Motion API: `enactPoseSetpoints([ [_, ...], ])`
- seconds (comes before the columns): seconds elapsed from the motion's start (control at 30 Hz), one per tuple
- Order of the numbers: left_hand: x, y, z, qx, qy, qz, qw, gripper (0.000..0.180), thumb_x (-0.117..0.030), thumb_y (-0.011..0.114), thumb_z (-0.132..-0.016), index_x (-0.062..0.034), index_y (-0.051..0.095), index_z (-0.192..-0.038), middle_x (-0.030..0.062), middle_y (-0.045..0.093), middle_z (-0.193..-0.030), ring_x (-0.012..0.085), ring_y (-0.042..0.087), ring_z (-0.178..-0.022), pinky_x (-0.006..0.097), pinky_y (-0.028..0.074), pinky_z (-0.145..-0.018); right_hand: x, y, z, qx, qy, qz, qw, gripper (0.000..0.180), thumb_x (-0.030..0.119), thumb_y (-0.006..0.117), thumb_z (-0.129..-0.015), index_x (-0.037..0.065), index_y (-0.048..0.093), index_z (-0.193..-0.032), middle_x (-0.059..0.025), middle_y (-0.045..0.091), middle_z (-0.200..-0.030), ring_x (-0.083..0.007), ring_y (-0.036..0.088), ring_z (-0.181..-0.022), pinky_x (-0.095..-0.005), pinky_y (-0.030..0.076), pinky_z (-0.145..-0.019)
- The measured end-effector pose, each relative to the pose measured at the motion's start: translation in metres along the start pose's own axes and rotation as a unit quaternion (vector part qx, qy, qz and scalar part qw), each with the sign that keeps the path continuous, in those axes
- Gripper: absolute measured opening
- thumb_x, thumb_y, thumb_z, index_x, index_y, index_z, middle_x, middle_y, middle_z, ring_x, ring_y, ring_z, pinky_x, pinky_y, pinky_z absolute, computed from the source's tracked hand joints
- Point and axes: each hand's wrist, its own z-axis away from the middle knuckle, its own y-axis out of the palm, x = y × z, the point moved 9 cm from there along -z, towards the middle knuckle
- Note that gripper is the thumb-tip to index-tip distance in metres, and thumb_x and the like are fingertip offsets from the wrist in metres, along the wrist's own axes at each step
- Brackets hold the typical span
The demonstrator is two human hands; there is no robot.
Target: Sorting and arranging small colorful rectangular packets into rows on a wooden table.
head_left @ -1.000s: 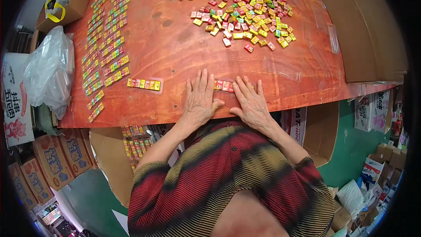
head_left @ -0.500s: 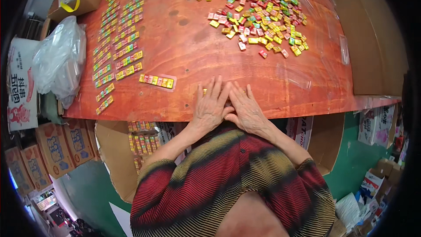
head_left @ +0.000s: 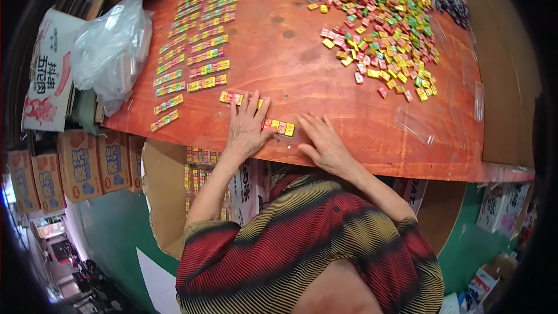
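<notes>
Big reddish wooden table (head_left: 302,75) takes up most of the view. A clear plastic bag (head_left: 110,46) slumps on its left edge, with cardboard boxes (head_left: 75,166) stacked below. At the far right of the tabletop there's a loose heap of small coloured candies (head_left: 389,23), red, yellow and green all mixed. Down the left side sit neat rows of candy strips (head_left: 197,40), each a short line of pieces set end to end.

Left hand (head_left: 247,128) lies flat on the wood near the front edge, fingers spread and straight, gripping nothing; its fingertips cover part of one strip (head_left: 232,97). Right hand (head_left: 322,142) is also flat and open, holding nothing, fingers pointing left. Another short strip (head_left: 280,127) lies between the two hands, touching or just beside the left thumb.
</notes>
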Motion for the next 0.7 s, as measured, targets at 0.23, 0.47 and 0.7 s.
enactPoseSetpoints([
  [0.23,0.031,-0.004,0.028,-0.008,-0.111,-0.015,0.994,0.064,-0.039,0.052,-0.081,-0.0091,0.033,-0.134,0.0171,0.024,-0.140,0.0348,0.018,-0.131,0.051,0.012,-0.105,-0.003,-0.010,0.015,0.003,-0.022,0.038,0.999,0.050,0.015,0.059,-0.079,0.001,0.041,-0.124,-0.0176,0.042,-0.126,-0.0333,0.035,-0.122,-0.0456,0.022,-0.104],
  [0.47,0.110,-0.022,0.048,-0.103,-0.160,-0.028,0.981,0.056,-0.031,0.048,-0.085,-0.0085,0.031,-0.134,0.0166,0.024,-0.141,0.0323,0.020,-0.131,0.051,0.015,-0.104,-0.003,-0.024,0.021,0.013,-0.001,0.016,1.000,0.040,0.014,0.057,-0.081,0.002,0.047,-0.118,-0.0154,0.047,-0.121,-0.0321,0.040,-0.118,-0.0443,0.026,-0.102],
  [0.7,0.104,-0.023,0.050,-0.134,-0.205,-0.075,0.967,0.046,-0.026,0.045,-0.089,-0.0055,0.038,-0.129,0.0212,0.032,-0.134,0.0348,0.029,-0.126,0.050,0.020,-0.102,-0.012,-0.043,0.040,-0.020,0.062,-0.002,0.998,0.034,0.016,0.055,-0.083,0.004,0.050,-0.115,-0.0154,0.051,-0.115,-0.0316,0.048,-0.108,-0.0383,0.038,-0.093],
])
